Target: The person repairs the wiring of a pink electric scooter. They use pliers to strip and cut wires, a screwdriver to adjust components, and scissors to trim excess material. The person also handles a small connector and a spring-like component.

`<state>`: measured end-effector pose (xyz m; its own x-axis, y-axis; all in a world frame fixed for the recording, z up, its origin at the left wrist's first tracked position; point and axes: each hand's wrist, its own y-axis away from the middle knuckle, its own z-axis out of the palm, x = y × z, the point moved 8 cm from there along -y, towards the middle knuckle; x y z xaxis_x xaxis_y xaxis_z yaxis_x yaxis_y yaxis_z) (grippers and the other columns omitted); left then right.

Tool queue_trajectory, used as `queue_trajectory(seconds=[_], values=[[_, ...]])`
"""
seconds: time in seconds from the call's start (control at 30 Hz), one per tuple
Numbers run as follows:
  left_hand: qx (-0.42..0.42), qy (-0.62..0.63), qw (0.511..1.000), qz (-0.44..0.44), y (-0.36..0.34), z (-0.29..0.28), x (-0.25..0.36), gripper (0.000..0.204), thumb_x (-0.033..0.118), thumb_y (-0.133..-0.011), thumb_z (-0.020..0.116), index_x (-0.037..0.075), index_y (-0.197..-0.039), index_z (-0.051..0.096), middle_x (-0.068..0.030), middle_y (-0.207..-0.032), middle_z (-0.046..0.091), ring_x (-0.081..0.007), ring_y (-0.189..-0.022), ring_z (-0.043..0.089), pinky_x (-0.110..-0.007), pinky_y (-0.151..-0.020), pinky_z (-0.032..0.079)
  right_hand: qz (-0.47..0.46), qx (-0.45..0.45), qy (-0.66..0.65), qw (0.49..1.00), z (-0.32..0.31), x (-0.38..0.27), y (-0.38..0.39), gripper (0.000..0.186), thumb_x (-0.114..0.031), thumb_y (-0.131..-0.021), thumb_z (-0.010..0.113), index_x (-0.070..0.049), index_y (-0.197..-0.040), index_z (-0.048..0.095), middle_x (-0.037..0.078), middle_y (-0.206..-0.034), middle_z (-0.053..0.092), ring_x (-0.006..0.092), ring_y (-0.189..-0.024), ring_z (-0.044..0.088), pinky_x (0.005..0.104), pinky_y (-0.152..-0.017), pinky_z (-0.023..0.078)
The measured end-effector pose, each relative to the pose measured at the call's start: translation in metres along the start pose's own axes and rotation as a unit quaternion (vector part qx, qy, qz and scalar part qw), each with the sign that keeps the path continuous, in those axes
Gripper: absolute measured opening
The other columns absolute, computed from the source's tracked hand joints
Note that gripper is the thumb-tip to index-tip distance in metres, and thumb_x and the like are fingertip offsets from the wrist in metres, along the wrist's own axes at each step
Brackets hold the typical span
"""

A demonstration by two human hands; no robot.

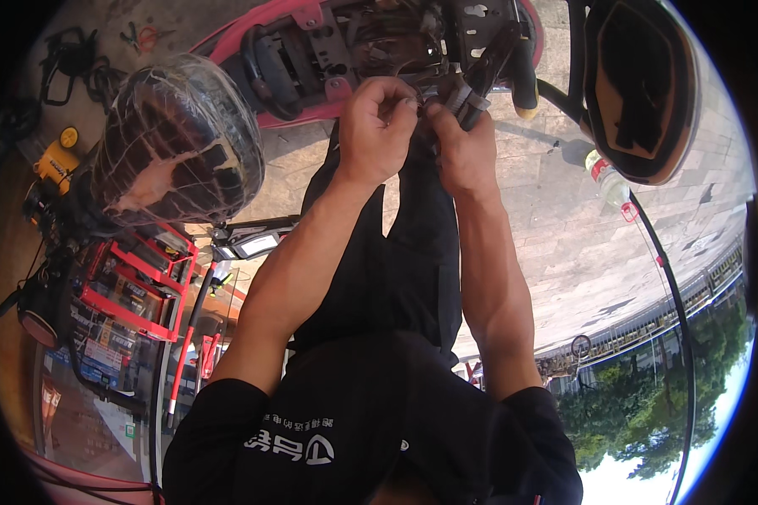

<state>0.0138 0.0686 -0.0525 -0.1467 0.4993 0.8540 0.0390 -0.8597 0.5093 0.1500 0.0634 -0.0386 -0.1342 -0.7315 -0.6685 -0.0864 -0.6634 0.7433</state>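
Observation:
Both of my hands work close together at the opened pink-edged body of a scooter (pixel 333 88), where dark wiring (pixel 400 38) and metal brackets show. My left hand (pixel 372 135) is closed in a pinch, thumb against forefinger; whatever lies between the fingertips is too small to make out. Just to its right, my right hand (pixel 467 156) is closed around a dark piece with a ribbed grey band (pixel 461 98), its thumb pressed toward the left fingertips. Beside that hand a black handle-like part (pixel 524 80) with a pale yellowish end sticks out of the body.
A film-wrapped rounded part (pixel 181 143) bulges at the left; a dark mirror-shaped part (pixel 640 93) stands at the right. Red-handled pliers (pixel 147 38) and a yellow tool (pixel 57 162) lie at far left. Below are a red rack (pixel 135 286) and, right, a plastic bottle (pixel 608 179).

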Motion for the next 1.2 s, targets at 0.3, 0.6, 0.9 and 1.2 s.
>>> queue_trajectory(seconds=[0.3, 0.6, 0.9, 1.2], values=[[0.052, -0.039, 0.979, -0.192, 0.053, -0.016, -0.024, 0.022, 0.016, -0.091, 0.066, -0.002, -0.104, 0.068, -0.0030, -0.090, 0.064, -0.0089, -0.076, 0.059, -0.024, -0.069, 0.048, 0.123, 0.044, -0.329, 0.935, 0.017, 0.063, 0.030, 0.012, -0.002, -0.086, 0.061, -0.004, -0.097, 0.058, 0.004, -0.083, 0.061, 0.0114, -0.069, 0.059, 0.0234, -0.056, 0.044], [0.030, 0.228, 0.935, -0.269, 0.054, -0.005, -0.040, 0.022, 0.010, -0.089, 0.068, -0.005, -0.105, 0.065, -0.0068, -0.096, 0.067, -0.0126, -0.090, 0.062, -0.026, -0.084, 0.049, 0.076, 0.041, -0.111, 0.990, 0.010, 0.062, 0.039, 0.014, -0.006, -0.088, 0.063, -0.001, -0.100, 0.059, 0.002, -0.087, 0.061, 0.0094, -0.077, 0.056, 0.0247, -0.068, 0.046], [0.001, -0.059, 0.983, -0.173, 0.039, -0.025, -0.009, 0.018, 0.009, -0.090, 0.062, -0.003, -0.103, 0.063, -0.0075, -0.090, 0.068, -0.0114, -0.078, 0.063, -0.026, -0.073, 0.051, -0.109, -0.009, 0.172, 0.979, 0.003, -0.025, 0.032, 0.034, -0.003, -0.081, 0.068, 0.000, -0.112, 0.054, 0.011, -0.088, 0.066, 0.0191, -0.079, 0.065, 0.0310, -0.071, 0.051], [-0.042, -0.140, 0.987, -0.073, 0.037, -0.022, 0.000, 0.012, 0.005, -0.087, 0.064, -0.001, -0.097, 0.066, -0.0061, -0.084, 0.066, -0.0106, -0.074, 0.061, -0.027, -0.068, 0.049, -0.186, -0.102, 0.366, 0.906, 0.030, -0.047, 0.008, 0.042, -0.008, -0.072, 0.072, 0.000, -0.109, 0.055, 0.023, -0.090, 0.066, 0.0430, -0.084, 0.064, 0.0453, -0.071, 0.052]])
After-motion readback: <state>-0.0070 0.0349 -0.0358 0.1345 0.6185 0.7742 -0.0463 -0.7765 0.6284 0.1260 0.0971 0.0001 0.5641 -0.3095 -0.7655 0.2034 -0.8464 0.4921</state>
